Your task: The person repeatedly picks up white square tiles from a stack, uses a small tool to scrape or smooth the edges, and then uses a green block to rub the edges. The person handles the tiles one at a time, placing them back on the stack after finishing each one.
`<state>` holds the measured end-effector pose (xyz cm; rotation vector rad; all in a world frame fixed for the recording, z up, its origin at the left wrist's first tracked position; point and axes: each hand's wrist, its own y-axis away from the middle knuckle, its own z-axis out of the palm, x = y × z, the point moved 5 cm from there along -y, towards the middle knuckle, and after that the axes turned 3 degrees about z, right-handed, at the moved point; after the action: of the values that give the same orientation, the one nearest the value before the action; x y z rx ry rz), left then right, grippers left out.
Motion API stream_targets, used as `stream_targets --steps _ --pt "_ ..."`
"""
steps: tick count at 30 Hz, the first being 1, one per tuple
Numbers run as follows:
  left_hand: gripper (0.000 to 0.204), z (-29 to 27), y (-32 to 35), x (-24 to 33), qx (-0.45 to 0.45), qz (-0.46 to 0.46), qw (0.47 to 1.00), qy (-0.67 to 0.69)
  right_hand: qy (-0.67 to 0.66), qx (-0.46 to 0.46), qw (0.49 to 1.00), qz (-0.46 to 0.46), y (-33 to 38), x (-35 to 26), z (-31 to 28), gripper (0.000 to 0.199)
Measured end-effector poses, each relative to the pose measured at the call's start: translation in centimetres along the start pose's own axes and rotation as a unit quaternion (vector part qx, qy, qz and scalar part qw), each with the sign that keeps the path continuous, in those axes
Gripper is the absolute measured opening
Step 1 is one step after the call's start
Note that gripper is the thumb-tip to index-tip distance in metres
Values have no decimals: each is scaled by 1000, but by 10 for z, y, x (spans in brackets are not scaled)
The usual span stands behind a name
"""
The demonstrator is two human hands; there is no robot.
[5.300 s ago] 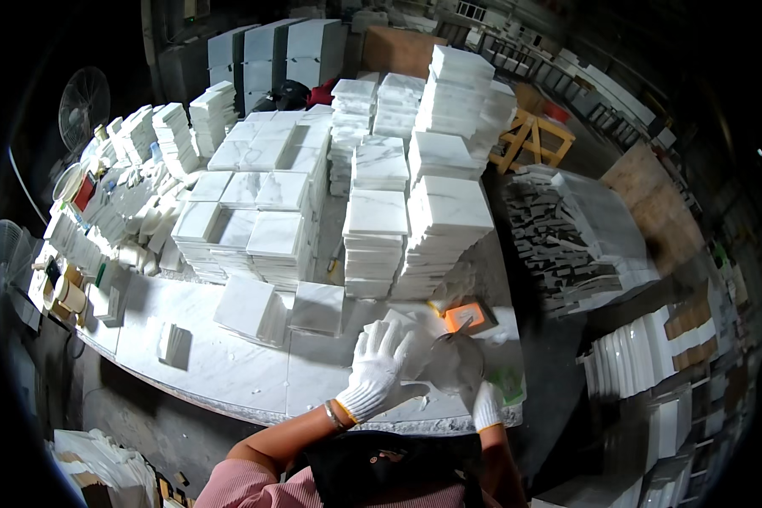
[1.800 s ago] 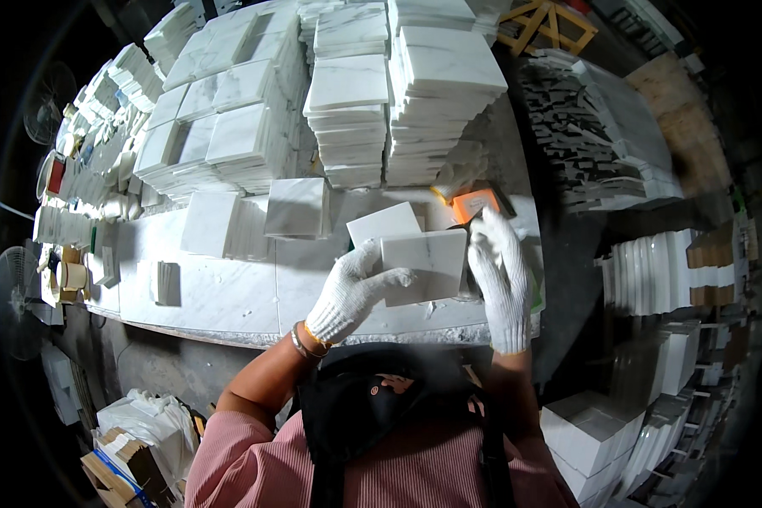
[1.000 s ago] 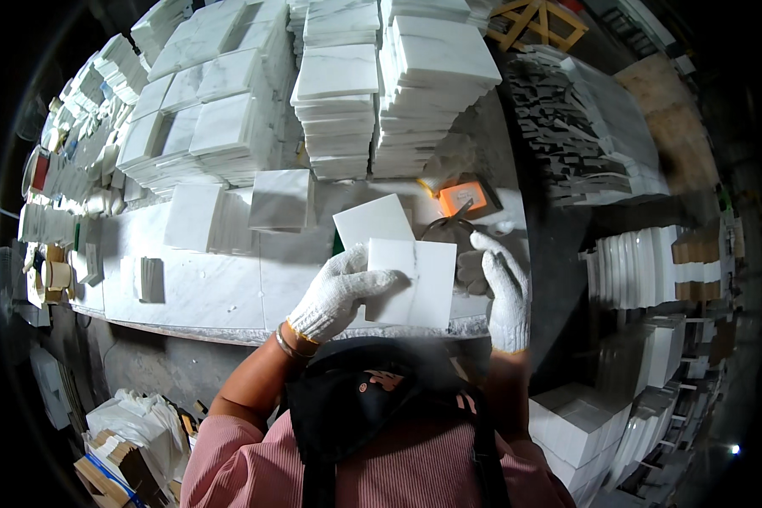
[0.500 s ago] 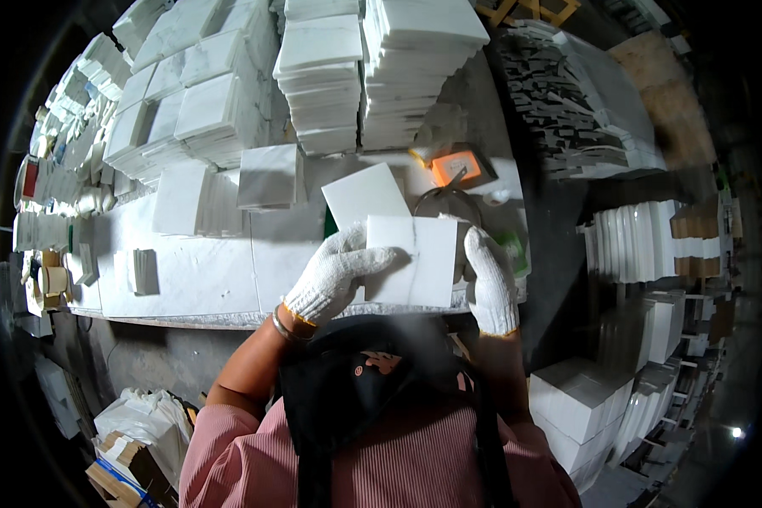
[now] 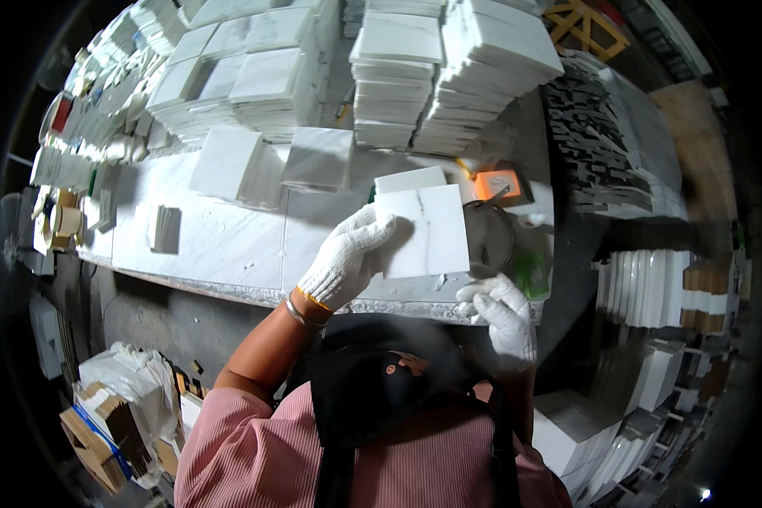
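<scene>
My left hand [image 5: 345,258], in a white knit glove, grips a square white marble tile [image 5: 427,235] by its left edge. A grey vein runs down the tile's face, which is tilted up toward me. Behind it, another white tile [image 5: 410,179] shows only its upper part. My right hand [image 5: 504,317], gloved too, hovers apart from the tile, below its lower right corner, with fingers loosely bent and slightly apart. Just beyond the right hand lies a dark round object [image 5: 494,237], partly hidden by the tile.
Tall stacks of marble tiles [image 5: 395,80] stand along the far side of the bench [image 5: 229,241]. An orange tape measure-like block [image 5: 496,184] and a green item [image 5: 531,273] lie at the right end. Short tile stacks [image 5: 317,158] sit nearer. Boxes [image 5: 576,419] stand at lower right.
My right hand has come off the tile's right edge and moved down and toward me. My left hand keeps its hold. The whole view has shifted.
</scene>
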<state>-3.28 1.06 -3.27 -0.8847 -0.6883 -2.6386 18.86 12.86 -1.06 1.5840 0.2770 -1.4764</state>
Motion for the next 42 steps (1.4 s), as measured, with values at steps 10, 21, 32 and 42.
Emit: stream_targets --steps 10,21,32,42 --pt "40 -25 15 1 27 36 991 128 -83 -19 995 -54 -49 -21 52 50" --pt "91 -29 41 19 8 31 989 146 10 -21 996 -88 -65 -30 90 38" --pt "93 -46 36 14 25 29 985 167 34 -42 996 -77 -72 -34 99 38" --pt "54 -55 42 26 -13 107 994 19 49 -64 989 -124 -79 -38 107 39"
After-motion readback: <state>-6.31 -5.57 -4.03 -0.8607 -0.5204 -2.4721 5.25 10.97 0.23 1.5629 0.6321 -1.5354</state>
